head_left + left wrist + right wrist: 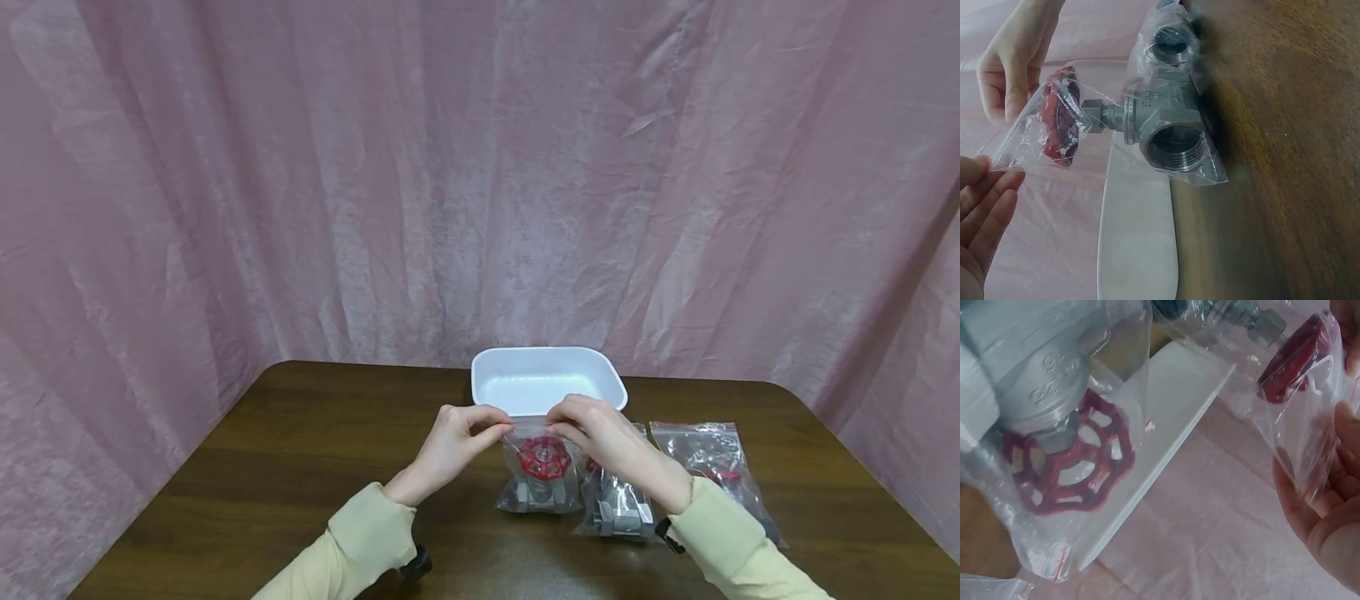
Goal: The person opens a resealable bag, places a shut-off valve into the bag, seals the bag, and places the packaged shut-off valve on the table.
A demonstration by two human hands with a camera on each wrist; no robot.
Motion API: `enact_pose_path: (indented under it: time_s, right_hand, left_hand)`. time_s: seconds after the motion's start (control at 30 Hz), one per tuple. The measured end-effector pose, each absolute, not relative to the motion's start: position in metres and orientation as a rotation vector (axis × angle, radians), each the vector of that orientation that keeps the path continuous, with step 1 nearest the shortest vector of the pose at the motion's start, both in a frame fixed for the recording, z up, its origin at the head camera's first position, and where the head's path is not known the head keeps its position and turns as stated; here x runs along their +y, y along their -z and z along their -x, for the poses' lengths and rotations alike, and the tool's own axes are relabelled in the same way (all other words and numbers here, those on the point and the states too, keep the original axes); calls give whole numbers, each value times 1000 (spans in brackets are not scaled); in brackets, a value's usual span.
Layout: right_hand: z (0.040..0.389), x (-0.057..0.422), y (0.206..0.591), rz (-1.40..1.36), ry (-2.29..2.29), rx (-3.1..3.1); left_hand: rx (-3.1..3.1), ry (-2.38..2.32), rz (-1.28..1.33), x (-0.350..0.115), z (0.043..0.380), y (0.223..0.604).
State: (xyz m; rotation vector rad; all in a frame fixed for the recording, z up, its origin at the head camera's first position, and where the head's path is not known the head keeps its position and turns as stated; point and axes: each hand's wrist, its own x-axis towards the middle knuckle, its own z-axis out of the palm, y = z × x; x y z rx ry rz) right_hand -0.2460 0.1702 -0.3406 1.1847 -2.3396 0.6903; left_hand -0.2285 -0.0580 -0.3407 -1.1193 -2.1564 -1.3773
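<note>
A clear zip bag (pixel 510 498) stands on the table, holding a grey metal valve (pixel 1166 119) with a red handwheel (pixel 544 458). My left hand (pixel 452 446) pinches the top left corner of this bag between thumb and fingers. At its top right corner, my right hand (pixel 600 429) pinches the plastic too; the right wrist view shows these fingers (pixel 1291 494) at the bag's top. Just right of it lies a second bagged valve (pixel 618 512), partly hidden beneath my right forearm. Its red handwheel (pixel 1072 462) shows close up in the right wrist view.
Behind the held bag sits a white plastic tray (pixel 611 387), near the table's back edge. A third zip bag (pixel 693 442) with a red-handled part lies at the right. Brown wooden table (pixel 300 467) extends to both sides, and a pink curtain (pixel 375 208) hangs behind.
</note>
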Motion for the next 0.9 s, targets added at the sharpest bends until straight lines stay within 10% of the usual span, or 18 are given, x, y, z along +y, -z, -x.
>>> enact_pose_path:
  time_s: [0.9]
  right_hand:
    - [247, 179, 349, -1155, -561, -2152]
  left_hand:
    - [-2175, 1387, 1118, -60, 242, 357]
